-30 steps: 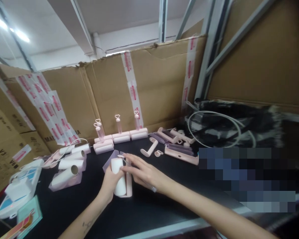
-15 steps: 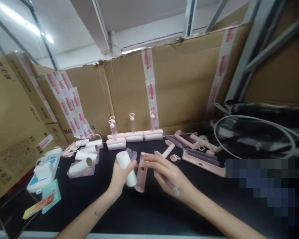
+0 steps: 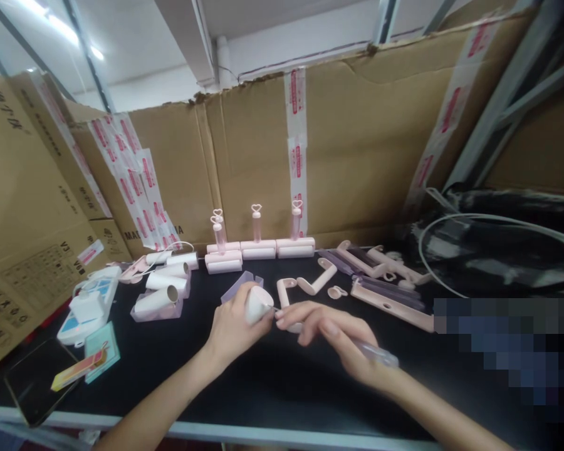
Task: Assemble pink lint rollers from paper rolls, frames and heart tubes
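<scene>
Box writing's mostly unreadable, just "V3" on the left carton (image 3: 64, 245). Left hand (image 3: 235, 322) wraps the white roll (image 3: 256, 302), in front of the standing pink rollers (image 3: 258, 248). Right hand (image 3: 333, 335) half-curled, fingertips touching the roll's end.

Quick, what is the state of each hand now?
Left hand: closed around a white paper roll.
Right hand: fingers curled, fingertips at the roll's end.
</scene>
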`<state>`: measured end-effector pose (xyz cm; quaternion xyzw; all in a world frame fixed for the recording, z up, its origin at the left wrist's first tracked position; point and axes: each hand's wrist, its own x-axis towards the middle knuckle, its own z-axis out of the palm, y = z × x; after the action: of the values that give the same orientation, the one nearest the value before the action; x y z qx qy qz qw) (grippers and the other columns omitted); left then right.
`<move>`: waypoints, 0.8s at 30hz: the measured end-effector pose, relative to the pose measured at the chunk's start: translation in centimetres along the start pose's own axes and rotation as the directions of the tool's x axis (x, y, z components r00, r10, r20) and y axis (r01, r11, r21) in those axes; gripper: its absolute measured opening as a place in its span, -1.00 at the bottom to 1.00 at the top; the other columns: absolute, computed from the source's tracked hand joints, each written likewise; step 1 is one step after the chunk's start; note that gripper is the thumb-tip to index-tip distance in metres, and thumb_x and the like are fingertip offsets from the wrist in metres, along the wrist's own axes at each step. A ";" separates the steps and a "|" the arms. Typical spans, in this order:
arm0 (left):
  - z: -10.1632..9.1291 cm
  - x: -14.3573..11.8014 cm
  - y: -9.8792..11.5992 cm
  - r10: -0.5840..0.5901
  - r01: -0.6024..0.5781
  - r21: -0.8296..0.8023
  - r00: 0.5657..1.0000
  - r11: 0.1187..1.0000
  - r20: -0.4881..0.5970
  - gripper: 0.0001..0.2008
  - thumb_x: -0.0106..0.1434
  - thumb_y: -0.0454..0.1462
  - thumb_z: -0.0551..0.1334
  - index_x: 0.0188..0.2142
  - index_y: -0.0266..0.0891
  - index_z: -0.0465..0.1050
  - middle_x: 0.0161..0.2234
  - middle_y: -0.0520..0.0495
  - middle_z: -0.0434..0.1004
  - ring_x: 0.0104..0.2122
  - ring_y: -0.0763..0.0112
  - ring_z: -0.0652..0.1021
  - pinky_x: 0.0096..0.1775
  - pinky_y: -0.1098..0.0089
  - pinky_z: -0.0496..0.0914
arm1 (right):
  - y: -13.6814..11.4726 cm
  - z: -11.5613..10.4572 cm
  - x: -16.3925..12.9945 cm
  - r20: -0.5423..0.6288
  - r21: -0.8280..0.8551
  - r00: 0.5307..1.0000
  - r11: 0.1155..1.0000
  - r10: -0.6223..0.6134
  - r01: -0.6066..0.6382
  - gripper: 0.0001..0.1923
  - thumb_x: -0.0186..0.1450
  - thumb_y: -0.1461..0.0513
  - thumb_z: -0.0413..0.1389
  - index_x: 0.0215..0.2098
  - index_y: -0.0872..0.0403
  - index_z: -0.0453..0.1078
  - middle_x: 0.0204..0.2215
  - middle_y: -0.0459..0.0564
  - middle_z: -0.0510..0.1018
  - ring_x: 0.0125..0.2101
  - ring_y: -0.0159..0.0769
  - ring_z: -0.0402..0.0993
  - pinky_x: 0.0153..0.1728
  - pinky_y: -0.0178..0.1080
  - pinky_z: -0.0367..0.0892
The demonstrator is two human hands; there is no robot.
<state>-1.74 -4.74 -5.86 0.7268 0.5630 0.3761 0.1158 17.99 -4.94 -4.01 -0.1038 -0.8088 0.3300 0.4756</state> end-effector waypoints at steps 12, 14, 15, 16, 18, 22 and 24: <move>-0.7 0.2 0.3 -0.042 0.040 0.116 0.999 0.992 0.015 -0.62 0.16 -0.08 0.14 -0.02 -0.01 0.20 -0.22 0.05 0.55 -0.26 0.15 0.57 -0.31 0.33 0.36 | 0.5 0.3 -0.1 0.034 -0.085 0.998 0.994 -0.060 0.062 -0.67 0.39 0.21 -0.16 -0.47 0.08 0.30 -0.22 0.06 0.54 -0.08 -0.21 0.41 -0.05 -0.17 0.32; -1.2 0.6 0.3 -0.041 0.039 0.155 0.999 0.987 0.011 -0.61 0.15 -0.10 0.15 -0.02 0.01 0.21 -0.20 0.06 0.56 -0.22 0.13 0.57 -0.29 0.33 0.36 | 0.8 0.3 0.2 0.048 -0.121 0.998 0.992 -0.040 0.046 -0.66 0.39 0.20 -0.17 -0.47 0.08 0.31 -0.24 0.05 0.54 -0.06 -0.21 0.40 -0.05 -0.18 0.31; -1.4 0.8 0.2 -0.048 0.046 0.180 0.999 0.983 0.007 -0.61 0.14 -0.10 0.15 -0.02 0.01 0.22 -0.20 0.05 0.56 -0.21 0.11 0.57 -0.29 0.33 0.35 | 1.1 0.3 0.6 0.049 -0.140 0.999 0.990 -0.016 0.023 -0.66 0.39 0.20 -0.17 -0.44 0.08 0.33 -0.27 0.05 0.54 -0.07 -0.21 0.40 -0.06 -0.20 0.31; -1.8 1.1 0.1 -0.062 0.059 0.208 0.998 0.976 0.006 -0.62 0.13 -0.10 0.15 -0.03 0.02 0.24 -0.21 0.05 0.57 -0.20 0.09 0.57 -0.29 0.33 0.35 | 1.3 0.3 1.0 0.051 -0.159 0.999 0.987 0.014 -0.006 -0.66 0.40 0.19 -0.17 -0.40 0.08 0.36 -0.30 0.05 0.54 -0.10 -0.22 0.42 -0.09 -0.21 0.32; -2.4 1.6 -0.3 -0.108 0.101 0.251 0.994 0.963 0.011 -0.66 0.13 -0.08 0.15 -0.08 0.01 0.30 -0.26 0.02 0.59 -0.21 0.06 0.57 -0.31 0.32 0.34 | 1.9 0.3 2.2 0.063 -0.187 0.995 0.980 0.080 -0.067 -0.64 0.40 0.16 -0.19 -0.29 0.09 0.41 -0.31 0.05 0.53 -0.24 -0.26 0.47 -0.19 -0.24 0.35; -3.4 2.3 -1.4 -0.227 0.210 0.270 0.973 0.940 0.032 -0.71 0.13 -0.05 0.13 -0.19 -0.04 0.37 -0.32 -0.06 0.59 -0.24 0.03 0.57 -0.32 0.30 0.34 | 3.6 0.3 5.2 0.019 -0.161 0.986 0.974 0.163 -0.158 -0.60 0.37 0.07 -0.15 -0.35 0.09 0.42 -0.29 0.03 0.52 -0.34 -0.28 0.46 -0.20 -0.22 0.34; -3.7 2.6 -1.8 -0.267 0.248 0.266 0.963 0.932 0.038 -0.69 0.12 -0.04 0.13 -0.19 -0.10 0.36 -0.29 -0.12 0.58 -0.25 0.01 0.56 -0.32 0.29 0.34 | 4.7 0.0 6.5 -0.077 -0.056 0.974 0.975 0.212 -0.216 -0.59 0.33 0.03 -0.08 -0.53 0.08 0.34 -0.38 0.01 0.53 -0.27 -0.23 0.46 -0.15 -0.19 0.33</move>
<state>-5.37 -2.71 -3.27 0.6689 0.6930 0.2539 0.0892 13.87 1.75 -2.37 -0.2172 -0.7858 0.3492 0.4620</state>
